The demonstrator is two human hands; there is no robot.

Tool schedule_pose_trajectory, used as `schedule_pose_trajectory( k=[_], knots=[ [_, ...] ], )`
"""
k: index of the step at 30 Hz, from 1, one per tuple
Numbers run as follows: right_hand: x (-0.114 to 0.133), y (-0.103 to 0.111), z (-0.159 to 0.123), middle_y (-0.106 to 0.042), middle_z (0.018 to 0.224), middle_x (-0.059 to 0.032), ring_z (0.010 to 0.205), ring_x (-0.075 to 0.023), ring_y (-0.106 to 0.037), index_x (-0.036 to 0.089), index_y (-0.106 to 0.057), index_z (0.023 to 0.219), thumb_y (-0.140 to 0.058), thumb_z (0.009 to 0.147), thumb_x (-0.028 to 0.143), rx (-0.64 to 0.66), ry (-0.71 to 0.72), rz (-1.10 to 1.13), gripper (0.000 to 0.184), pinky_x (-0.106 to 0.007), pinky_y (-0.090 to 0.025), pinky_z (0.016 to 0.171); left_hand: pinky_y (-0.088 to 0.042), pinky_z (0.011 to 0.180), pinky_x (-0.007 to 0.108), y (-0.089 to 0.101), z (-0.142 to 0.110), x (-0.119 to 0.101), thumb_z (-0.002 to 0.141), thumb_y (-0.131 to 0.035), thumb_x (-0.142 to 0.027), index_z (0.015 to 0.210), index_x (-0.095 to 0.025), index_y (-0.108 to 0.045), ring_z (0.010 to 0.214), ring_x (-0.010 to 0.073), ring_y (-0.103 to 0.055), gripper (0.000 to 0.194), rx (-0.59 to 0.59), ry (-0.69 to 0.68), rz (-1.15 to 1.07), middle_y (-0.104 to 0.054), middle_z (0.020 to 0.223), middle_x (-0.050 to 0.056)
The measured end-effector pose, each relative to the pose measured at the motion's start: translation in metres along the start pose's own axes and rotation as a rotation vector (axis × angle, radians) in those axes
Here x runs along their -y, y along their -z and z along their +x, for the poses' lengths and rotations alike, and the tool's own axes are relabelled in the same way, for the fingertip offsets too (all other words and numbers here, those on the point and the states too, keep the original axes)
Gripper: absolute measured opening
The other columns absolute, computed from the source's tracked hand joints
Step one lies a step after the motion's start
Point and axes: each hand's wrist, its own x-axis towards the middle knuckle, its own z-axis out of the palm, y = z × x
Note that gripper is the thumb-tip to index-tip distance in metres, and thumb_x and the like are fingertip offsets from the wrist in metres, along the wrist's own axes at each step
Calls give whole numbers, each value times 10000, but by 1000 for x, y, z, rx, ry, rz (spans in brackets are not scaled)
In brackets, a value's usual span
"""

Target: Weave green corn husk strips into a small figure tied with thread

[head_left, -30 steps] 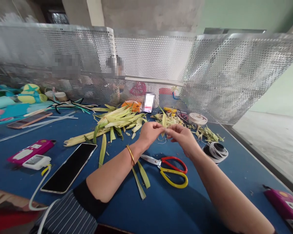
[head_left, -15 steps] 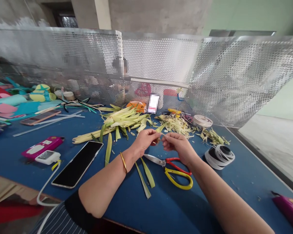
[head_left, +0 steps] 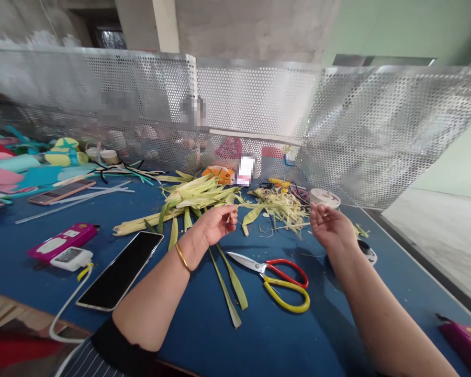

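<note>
My left hand [head_left: 220, 222] pinches a thin pale husk strip [head_left: 255, 204] that stretches to the right from its fingertips, in front of the husk pile [head_left: 200, 192]. To the right, my right hand [head_left: 329, 224] is raised with its fingers curled together; what they hold, if anything, is too small to make out. Between and below the hands lie scissors [head_left: 261, 266] with one red and one yellow handle, blades to the left. Two green husk strips [head_left: 235, 285] lie beside them. Shredded husk [head_left: 284, 209] is heaped behind. My right wrist partly hides a spool [head_left: 371, 255].
A black-screened phone [head_left: 121, 269] and a magenta device [head_left: 65, 241] with a white cabled unit [head_left: 71, 257] lie left. A perforated metal screen [head_left: 255, 94] borders the back of the blue table [head_left: 204, 335]. A roll of white tape [head_left: 325, 198] stands back right.
My hands were close together over the scissors and have moved apart. The left went slightly left, the right farther right, now in front of the spool. The scissors stayed put.
</note>
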Motion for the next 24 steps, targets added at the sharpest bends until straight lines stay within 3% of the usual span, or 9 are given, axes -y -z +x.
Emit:
schedule_pose_trajectory(
  k=[2,5,9,11,15,17,19,22,24],
  knots=[
    [9,5,8,-596,577,57,633,-78,-707,185,-540,770,-400,891,70,-35,60,34,217,-156,-576,587,-446,460,177,6,1,-7,845,-557,-119,654,-154,-526,463,60,-478,196,-1,-5,-80,-476,549,-29],
    [18,13,20,-609,607,43,705,-91,-715,195,-567,768,-441,867,84,-82,198,68,195,-182,-588,652,-486,488,200,15,3,-15,838,-543,-121,633,-166,-522,505,86,-538,210,-97,-53,-184,-540,573,7],
    [12,21,32,-649,689,15,778,-131,-710,205,-590,750,-556,793,194,-35,448,-103,56,-241,-578,720,-532,571,228,20,5,-18,836,-557,-119,667,-157,-589,647,127,-642,176,-151,-113,-190,-675,742,78],
    [3,23,33,-669,720,-8,774,-170,-704,204,-602,745,-605,759,269,17,532,-340,67,-291,-567,717,-534,587,223,17,4,-14,823,-605,-125,717,-146,-635,683,125,-652,112,-123,-140,-128,-702,823,88],
    [-11,22,18,-691,736,-91,854,-285,-676,197,-620,663,-706,684,305,132,646,-1203,140,-388,-507,743,-538,633,225,1,0,1,766,-708,-144,791,-144,-684,687,103,-635,35,-45,-182,18,-709,878,63],
    [-16,15,0,-707,875,-141,966,-324,-644,189,-655,711,-745,657,276,141,796,-1367,137,-409,-469,803,-511,609,203,-7,-1,9,717,-762,-155,749,-145,-678,649,90,-617,90,-69,-194,52,-684,769,30],
    [-25,5,-23,-707,996,-137,971,-300,-637,201,-706,839,-668,771,350,264,929,-1436,168,-407,-457,813,-477,578,190,-12,0,17,667,-801,-160,740,-143,-679,617,81,-601,143,-100,-200,49,-655,696,6],
    [-51,-10,-54,-726,863,-57,799,-218,-656,220,-712,875,-644,798,448,632,679,-1229,250,-345,-485,751,-456,576,196,-18,2,28,600,-831,-157,739,-135,-683,600,82,-594,204,-87,-208,45,-649,675,0],
    [-70,-16,-66,-720,808,-38,760,-201,-660,206,-682,888,-695,748,444,713,509,-1058,276,-324,-500,730,-456,596,207,-20,2,35,576,-835,-167,732,-131,-686,598,86,-588,219,-49,-215,77,-649,673,1]
  ],
)
